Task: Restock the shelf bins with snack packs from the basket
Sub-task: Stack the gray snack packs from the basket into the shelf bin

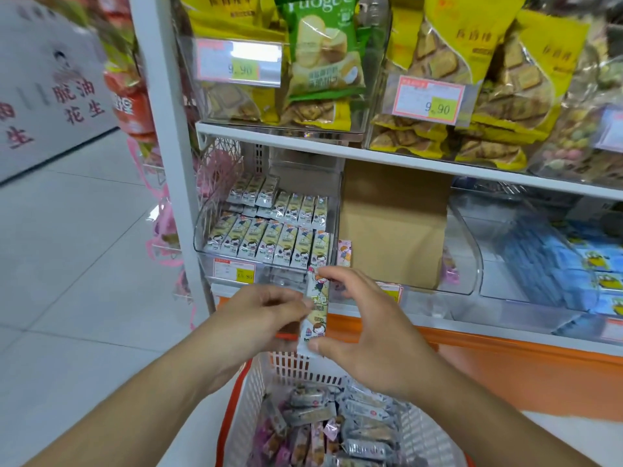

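Seen from above, two bare hands meet in front of a shop shelf, over a basket. Between them stands a long, narrow snack pack (317, 308), upright, pale yellow with cartoon figures. The right hand (364, 328) pinches it lengthwise, forefinger on its top end and thumb on its bottom end. The left hand (269, 315) touches the pack's left side with curled fingers, which seem to grip it and perhaps more packs behind; that part is blurred. The pack is just below and in front of a clear shelf bin (202, 230), which holds rows of matching packs standing on end. Directly beneath the hands, the white basket (249, 399) with an orange rim holds a loose heap of wrapped snacks.
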Tool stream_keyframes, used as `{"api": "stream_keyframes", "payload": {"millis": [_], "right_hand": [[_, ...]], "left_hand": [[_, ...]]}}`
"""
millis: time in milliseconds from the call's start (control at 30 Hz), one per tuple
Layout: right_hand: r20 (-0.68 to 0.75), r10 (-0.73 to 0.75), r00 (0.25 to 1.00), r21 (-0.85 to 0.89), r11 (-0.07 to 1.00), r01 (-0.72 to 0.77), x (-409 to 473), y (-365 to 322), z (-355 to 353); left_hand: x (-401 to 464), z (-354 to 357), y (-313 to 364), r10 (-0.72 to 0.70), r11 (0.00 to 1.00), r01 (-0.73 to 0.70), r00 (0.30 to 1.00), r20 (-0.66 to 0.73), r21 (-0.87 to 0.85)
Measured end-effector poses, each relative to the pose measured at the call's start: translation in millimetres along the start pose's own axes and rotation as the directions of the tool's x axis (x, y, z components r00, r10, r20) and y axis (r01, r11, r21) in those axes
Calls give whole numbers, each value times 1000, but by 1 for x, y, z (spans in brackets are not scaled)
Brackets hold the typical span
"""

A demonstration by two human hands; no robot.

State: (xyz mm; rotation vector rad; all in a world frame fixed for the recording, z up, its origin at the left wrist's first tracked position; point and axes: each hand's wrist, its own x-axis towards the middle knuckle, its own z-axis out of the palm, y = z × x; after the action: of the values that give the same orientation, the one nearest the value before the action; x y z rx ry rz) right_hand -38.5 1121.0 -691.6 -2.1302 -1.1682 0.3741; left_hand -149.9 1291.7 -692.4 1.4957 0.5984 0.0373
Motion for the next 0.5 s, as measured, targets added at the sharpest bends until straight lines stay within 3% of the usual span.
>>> {"api": "stream_keyframes", "payload": {"millis": [67, 100, 167, 200, 300, 367, 500], "right_hand": [[-16, -5, 1000, -4, 1000, 5, 11, -3, -3], [-27, -13, 1000, -10, 1000, 13, 19, -4, -5], [-54, -20, 998, -12, 1000, 19, 42, -8, -11], [-64, -21, 998, -11, 1000, 20, 58, -10, -14], [-63, -22, 998, -61, 998, 18, 120, -11, -19], [-39, 1, 999, -132, 991, -6, 168, -8, -19], [-7, 74, 997, -298, 952, -73, 247, -4, -12]], "left_hand": [[6, -12, 6, 100, 975, -87, 994, -54, 206], [12, -24, 7, 190, 912, -135, 976, -109, 387], [24, -51, 7, 383, 667, -155, 910, -157, 729], [32, -66, 4, 438, 552, -151, 890, -130, 820], [50, -98, -7, 337, 376, -60, 938, -76, 925], [56, -111, -16, 244, 355, -16, 967, -77, 935], [60, -116, -20, 228, 372, -20, 971, -71, 928]]}}
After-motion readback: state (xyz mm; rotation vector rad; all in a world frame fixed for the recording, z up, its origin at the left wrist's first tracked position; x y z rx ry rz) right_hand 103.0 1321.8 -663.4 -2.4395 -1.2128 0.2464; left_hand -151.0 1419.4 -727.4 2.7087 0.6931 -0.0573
